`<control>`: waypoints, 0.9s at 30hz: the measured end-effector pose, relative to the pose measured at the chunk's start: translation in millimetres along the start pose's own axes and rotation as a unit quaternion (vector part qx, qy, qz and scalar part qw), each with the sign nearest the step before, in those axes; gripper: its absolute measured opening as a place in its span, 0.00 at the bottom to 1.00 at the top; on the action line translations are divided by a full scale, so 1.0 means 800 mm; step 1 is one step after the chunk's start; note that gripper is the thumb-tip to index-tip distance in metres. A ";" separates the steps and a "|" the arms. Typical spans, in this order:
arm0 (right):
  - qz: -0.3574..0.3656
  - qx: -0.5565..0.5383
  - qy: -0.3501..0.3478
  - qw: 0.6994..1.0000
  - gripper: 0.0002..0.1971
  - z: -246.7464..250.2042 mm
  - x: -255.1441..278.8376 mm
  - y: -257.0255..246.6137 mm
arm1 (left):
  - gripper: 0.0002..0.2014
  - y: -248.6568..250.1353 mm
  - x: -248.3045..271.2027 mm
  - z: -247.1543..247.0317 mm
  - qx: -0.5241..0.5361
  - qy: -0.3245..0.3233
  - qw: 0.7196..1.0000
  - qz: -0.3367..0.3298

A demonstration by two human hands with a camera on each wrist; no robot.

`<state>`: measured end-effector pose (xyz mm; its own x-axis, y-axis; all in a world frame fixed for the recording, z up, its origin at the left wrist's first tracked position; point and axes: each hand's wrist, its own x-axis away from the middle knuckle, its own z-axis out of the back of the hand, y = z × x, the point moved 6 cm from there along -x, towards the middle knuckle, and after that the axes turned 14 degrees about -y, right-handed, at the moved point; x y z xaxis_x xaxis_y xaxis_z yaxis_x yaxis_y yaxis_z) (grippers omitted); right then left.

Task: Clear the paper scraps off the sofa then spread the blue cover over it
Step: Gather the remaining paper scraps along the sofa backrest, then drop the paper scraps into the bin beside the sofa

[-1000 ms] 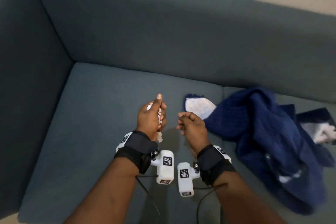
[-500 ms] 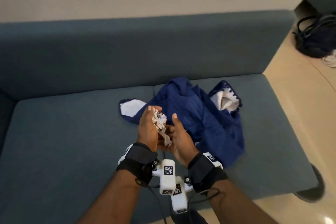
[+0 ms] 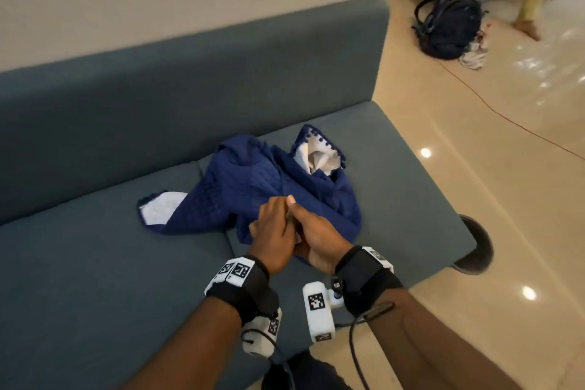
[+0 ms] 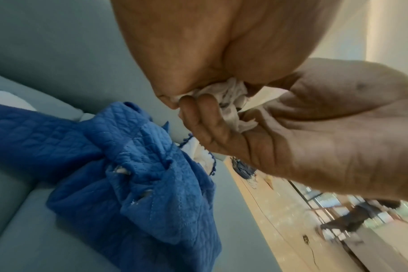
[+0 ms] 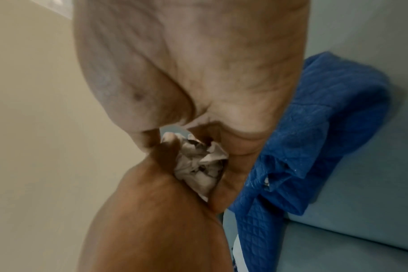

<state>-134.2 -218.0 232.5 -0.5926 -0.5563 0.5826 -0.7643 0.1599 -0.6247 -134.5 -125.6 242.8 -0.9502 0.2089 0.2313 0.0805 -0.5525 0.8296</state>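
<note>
Your left hand point(image 3: 274, 233) and right hand point(image 3: 321, 239) meet palm to palm above the near edge of the blue cover point(image 3: 240, 187). Together they clasp a crumpled wad of paper scraps point(image 4: 231, 99), with the fingers of both hands curled round it. In the head view the wad is almost hidden (only a sliver shows between the thumbs). Both wrist views show it plainly: whitish paper with dark marks, squeezed between the two palms and clear of the seat. The cover lies bunched on the right seat cushion of the sofa point(image 3: 95, 263). Its left corner reaches across the seam between the cushions, and its white underside is turned up there and at the far right fold. The sofa's right end has no armrest and meets the glossy floor point(image 3: 506, 184), which spreads wide to your right. A dark backpack point(image 3: 449, 28) sits on the floor at the far right, well apart from the sofa, and a thin cable point(image 3: 474, 95) runs across the tiles near it.
</note>
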 end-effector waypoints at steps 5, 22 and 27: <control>0.039 -0.053 0.048 0.997 0.22 0.027 0.033 0.003 | 0.17 0.012 -0.010 -0.049 0.019 -0.087 0.996 0.001; 0.080 -0.114 0.124 0.983 0.14 0.229 0.170 0.030 | 0.22 0.118 -0.047 -0.257 -0.043 -0.325 0.944 -0.032; 0.122 -0.146 0.144 0.971 0.16 0.361 0.223 0.026 | 0.21 0.168 -0.108 -0.391 -0.080 -0.361 0.929 -0.021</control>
<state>-182.0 -549.2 173.3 -0.7792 -0.2286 0.5836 -0.6073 0.5053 -0.6131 -135.8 -470.1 175.5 -0.4973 0.6880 0.5285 -0.0540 -0.6325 0.7726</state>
